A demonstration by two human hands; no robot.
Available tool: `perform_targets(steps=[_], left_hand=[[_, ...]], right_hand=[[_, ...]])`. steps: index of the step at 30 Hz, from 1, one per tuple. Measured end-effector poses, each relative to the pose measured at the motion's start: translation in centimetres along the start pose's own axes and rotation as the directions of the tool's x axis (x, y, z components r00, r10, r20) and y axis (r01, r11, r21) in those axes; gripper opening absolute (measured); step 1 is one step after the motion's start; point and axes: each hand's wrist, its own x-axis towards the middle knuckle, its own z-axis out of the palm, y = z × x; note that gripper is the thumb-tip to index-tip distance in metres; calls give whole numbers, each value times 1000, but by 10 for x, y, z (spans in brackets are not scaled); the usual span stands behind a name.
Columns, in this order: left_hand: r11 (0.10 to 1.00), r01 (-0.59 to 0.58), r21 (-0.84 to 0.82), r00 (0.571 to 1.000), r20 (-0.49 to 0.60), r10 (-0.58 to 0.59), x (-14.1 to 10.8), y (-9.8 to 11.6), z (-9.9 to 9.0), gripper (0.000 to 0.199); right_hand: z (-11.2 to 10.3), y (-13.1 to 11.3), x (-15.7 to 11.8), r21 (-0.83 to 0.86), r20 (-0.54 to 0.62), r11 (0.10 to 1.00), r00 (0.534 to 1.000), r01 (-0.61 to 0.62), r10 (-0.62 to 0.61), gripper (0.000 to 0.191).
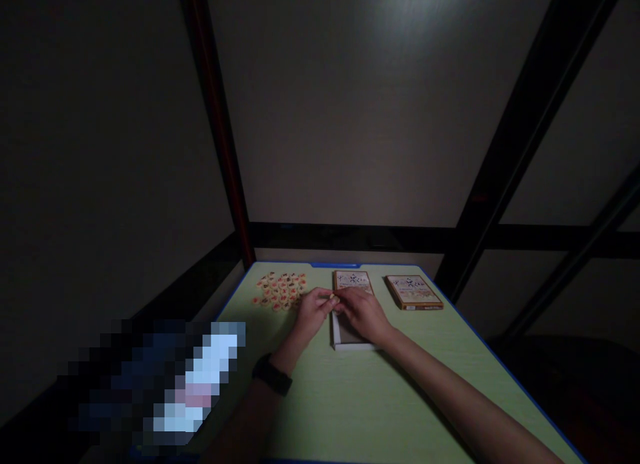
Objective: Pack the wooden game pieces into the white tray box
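My left hand (313,311) and my right hand (364,312) meet over the open box, fingertips together. Between them is a small round wooden xiangqi piece (334,296), pinched by the fingers of both hands and partly covered. Beneath the hands lies the open xiangqi box (345,342), a shallow white-walled tray with a dark inside; the printed lid (353,279) shows behind the fingers. To the left, many loose xiangqi pieces (281,289) with red and dark characters lie face up in a cluster, its near right edge close to my left hand.
A second printed xiangqi box (414,292), closed, rests on the right of the green table (310,411), which has a blue edge. A pixelated bright patch (200,377) covers something at the lower left. Walls with dark beams stand behind the table.
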Motion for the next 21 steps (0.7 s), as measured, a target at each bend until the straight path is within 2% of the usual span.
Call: perform_targets(steps=[6, 11, 14, 18, 21], left_hand=[[1000, -18, 7, 1000, 17, 18, 1, -7, -1, 27], [998, -50, 42, 997, 69, 47, 4, -7, -4, 17], [993, -68, 93, 998, 23, 66, 7, -6, -4, 6], [939, 8, 344, 995, -93, 26, 5, -2, -4, 25], [835, 26, 549, 997, -73, 17, -2, 5, -2, 37]], right_hand=[[-1, -1, 0, -35, 18, 999, 999, -28, 29, 20], [-2, -1, 2, -2, 20, 995, 994, -103, 103, 18], [-4, 0, 3, 5, 48, 989, 988, -146, 146, 19], [-7, -1, 4, -82, 133, 978, 970, -192, 202, 21], [-8, -4, 4, -187, 201, 960, 948, -211, 247, 23]])
